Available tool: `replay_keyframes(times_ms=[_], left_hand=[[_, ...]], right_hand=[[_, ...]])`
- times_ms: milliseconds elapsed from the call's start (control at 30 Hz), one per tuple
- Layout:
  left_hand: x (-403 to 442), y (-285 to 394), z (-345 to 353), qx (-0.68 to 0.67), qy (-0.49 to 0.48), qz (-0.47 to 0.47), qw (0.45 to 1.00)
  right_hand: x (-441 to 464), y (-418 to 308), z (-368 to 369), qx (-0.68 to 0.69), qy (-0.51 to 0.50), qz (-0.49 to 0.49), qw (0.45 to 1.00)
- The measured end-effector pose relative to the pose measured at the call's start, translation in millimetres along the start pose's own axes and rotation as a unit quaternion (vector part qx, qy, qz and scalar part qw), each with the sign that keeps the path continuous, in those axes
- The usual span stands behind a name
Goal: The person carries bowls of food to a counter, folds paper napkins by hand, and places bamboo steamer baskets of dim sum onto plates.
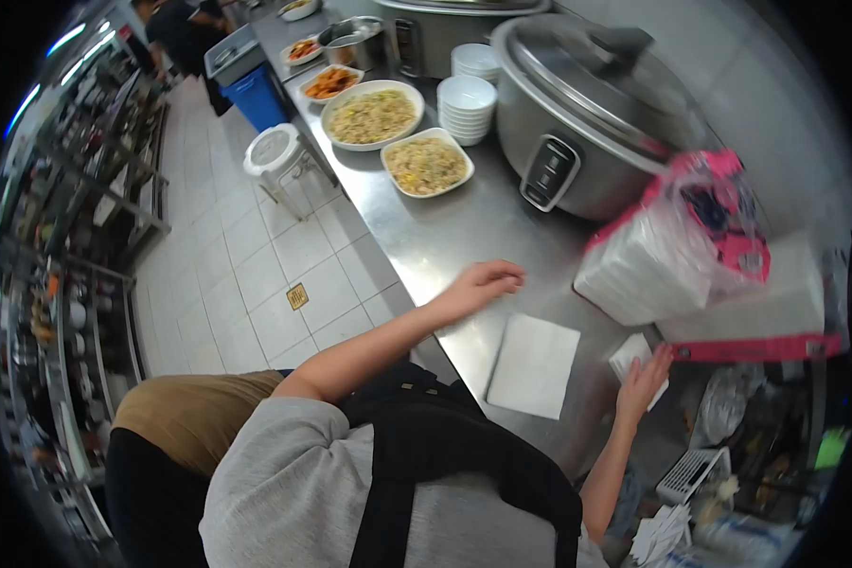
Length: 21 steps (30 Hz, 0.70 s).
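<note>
My left hand [483,286] hovers over the steel counter, its fingers loosely bent and apart, with nothing in it. Just below it, a square white napkin stack [536,367] lies on the counter near the front edge. On the right, my right hand [642,381] is over a smaller pile of folded white napkins [631,351], thumb on one side and fingers on the other. The hand covers part of this pile. Beyond it stands a pink-and-clear plastic pack of napkins [648,270], its wrapper crumpled at the top.
A large rice cooker [577,123] stands by the wall, beside stacked white bowls [466,106]. Fried rice dishes [428,163] line the counter [417,237]. A white stool [275,151] and blue bin [254,95] stand on the floor. A person [185,43] is farther back.
</note>
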State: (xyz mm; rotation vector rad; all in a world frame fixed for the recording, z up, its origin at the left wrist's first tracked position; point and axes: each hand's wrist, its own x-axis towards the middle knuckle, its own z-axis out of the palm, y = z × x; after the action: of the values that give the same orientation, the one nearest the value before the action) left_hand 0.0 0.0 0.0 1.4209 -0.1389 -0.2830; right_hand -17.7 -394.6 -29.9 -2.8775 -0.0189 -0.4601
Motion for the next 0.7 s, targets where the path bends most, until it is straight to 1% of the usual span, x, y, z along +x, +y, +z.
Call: replay_keyframes(times_ms=[33, 67, 100, 167, 200, 233, 267, 300, 333, 367, 433, 467, 533, 567, 633, 700], left_hand=[[0.2, -1.6, 3.7, -0.007, 0.014, 0.006, 1.0], [-9.3, -1.7, -8.0, -0.007, 0.056, -0.015, 0.998], [-25.4, 4.3, -72.6, -0.018, 0.095, -0.018, 0.995], [-49.0, 4.4, -131.0, -0.018, 0.198, 0.004, 0.98], [-58.6, 9.1, -159.9, -0.017, 0.209, 0.01, 0.978], [-67.1, 12.1, -187.2, -0.042, 0.278, 0.018, 0.96], [-76.4, 14.2, -212.4, -0.068, 0.343, 0.027, 0.937], [-86.1, 15.8, -235.2, -0.071, 0.348, 0.031, 0.934], [-95.5, 18.5, -257.6, -0.089, 0.363, 0.052, 0.926], [-104.3, 21.8, -279.7, -0.106, 0.378, 0.074, 0.917], [-122.0, 23.0, -316.8, -0.122, 0.386, 0.08, 0.911], [-130.4, 20.6, -335.5, -0.139, 0.393, 0.075, 0.906], [-146.7, 18.2, -363.8, -0.157, 0.401, 0.066, 0.9], [-153.3, 20.1, -376.5, -0.174, 0.412, 0.06, 0.893], [-161.3, 26.9, -405.3, -0.183, 0.42, 0.053, 0.888], [-164.7, 33.3, -435.2, -0.192, 0.422, 0.035, 0.885]], right_hand=[[0.5, -0.9, -14.1, 0.05, 0.057, -0.002, 0.997], [3.1, -4.1, -25.6, 0.103, 0.113, -0.003, 0.988], [13.8, -60.8, -26.0, 0.1, 0.114, -0.024, 0.988], [18.5, -109.2, -30.0, 0.18, 0.14, -0.029, 0.973], [23.9, -142.7, -28.9, 0.182, 0.152, -0.046, 0.97], [30.0, -175.6, -27.4, 0.186, 0.151, -0.056, 0.969], [36.4, -209.6, -25.2, 0.212, 0.127, -0.094, 0.964], [42.3, -244.5, -21.7, 0.236, 0.104, -0.132, 0.957], [46.9, -281.7, -16.1, 0.274, 0.08, -0.134, 0.949], [52.6, -319.2, -12.3, 0.274, 0.081, -0.14, 0.948], [64.4, -387.8, -4.4, 0.32, 0.028, -0.208, 0.924], [70.7, -416.6, 3.7, 0.317, 0.027, -0.212, 0.924], [81.6, -466.7, 19.0, 0.355, -0.012, -0.262, 0.897], [86.5, -489.1, 24.5, 0.355, -0.012, -0.261, 0.897], [95.7, -531.7, 35.8, 0.379, -0.077, -0.266, 0.883], [103.4, -568.2, 50.0, 0.391, -0.084, -0.269, 0.876]])
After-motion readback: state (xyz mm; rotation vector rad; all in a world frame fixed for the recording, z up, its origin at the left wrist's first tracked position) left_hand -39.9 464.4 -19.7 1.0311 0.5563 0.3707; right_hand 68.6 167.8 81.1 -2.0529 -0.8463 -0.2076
